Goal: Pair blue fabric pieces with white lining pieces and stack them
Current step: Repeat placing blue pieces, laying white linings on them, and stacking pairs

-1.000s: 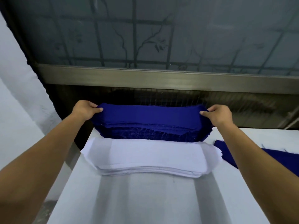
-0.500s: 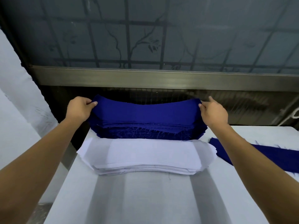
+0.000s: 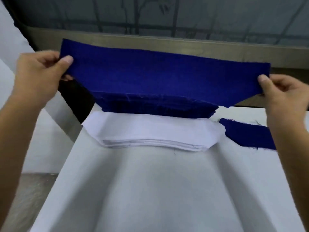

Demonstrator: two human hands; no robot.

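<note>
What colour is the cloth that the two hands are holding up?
Deep blue, plain with no pattern. The head view shows the cloth stretched between both hands.

Soft, even light, faint shadow bands on the table (image 3: pixel 158 195), slight motion blur.

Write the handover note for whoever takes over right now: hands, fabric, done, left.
Left hand and right hand each pinch one end of a blue piece, held up over the blue stack.
White lining stack lies in front of it on the table; more blue fabric lies to the right.
Done: blue piece in hand.
Left: pair it with a lining, stack, repeat.
</note>
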